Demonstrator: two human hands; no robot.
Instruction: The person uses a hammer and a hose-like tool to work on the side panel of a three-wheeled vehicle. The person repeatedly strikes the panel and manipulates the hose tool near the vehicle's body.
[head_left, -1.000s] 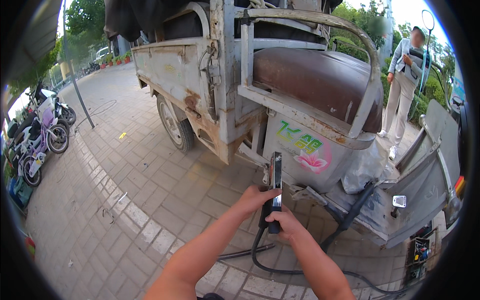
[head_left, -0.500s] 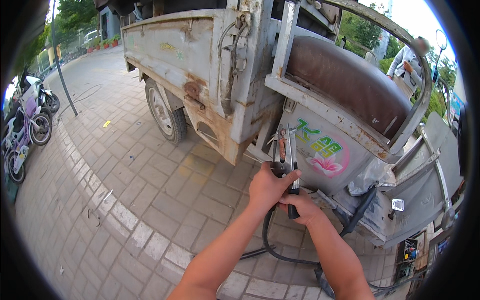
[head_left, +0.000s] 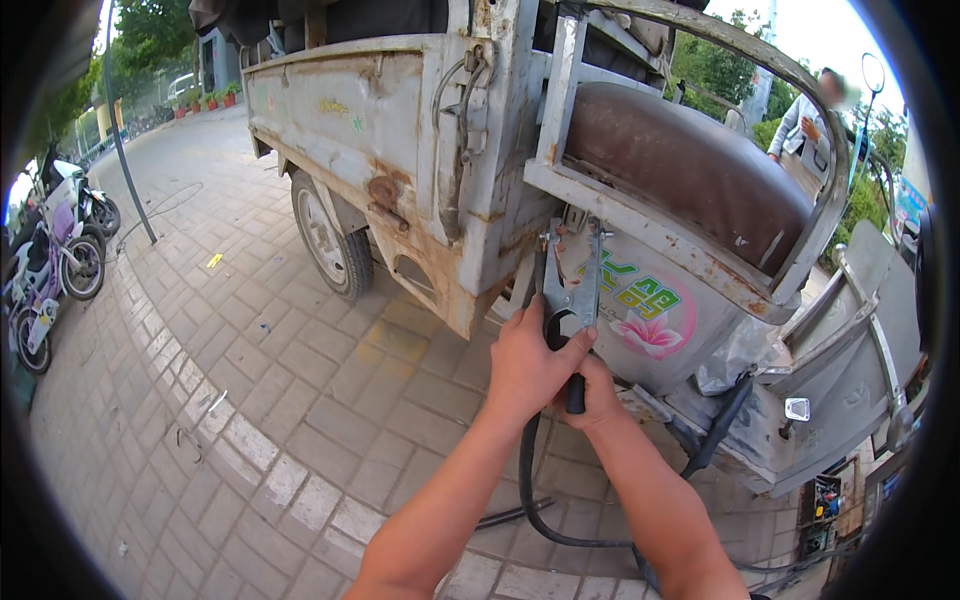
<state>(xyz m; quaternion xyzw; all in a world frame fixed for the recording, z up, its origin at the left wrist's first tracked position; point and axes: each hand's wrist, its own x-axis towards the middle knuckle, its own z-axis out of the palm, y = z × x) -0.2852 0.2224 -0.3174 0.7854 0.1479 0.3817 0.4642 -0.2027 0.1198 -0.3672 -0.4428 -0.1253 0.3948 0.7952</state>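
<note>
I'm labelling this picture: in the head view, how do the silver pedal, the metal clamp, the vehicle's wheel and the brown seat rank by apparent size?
1. Brown seat
2. Metal clamp and wheel, unranked: they look similar, and the clamp's nearness makes it unsure
3. Silver pedal

left hand (head_left: 522,365): curled in a grip, thumb stretched toward right hand | right hand (head_left: 596,396): gripping, just right of and slightly below left hand, fingers mostly hidden | left forearm (head_left: 442,500), right forearm (head_left: 655,500): bare, slanting up to the hands from below
</note>
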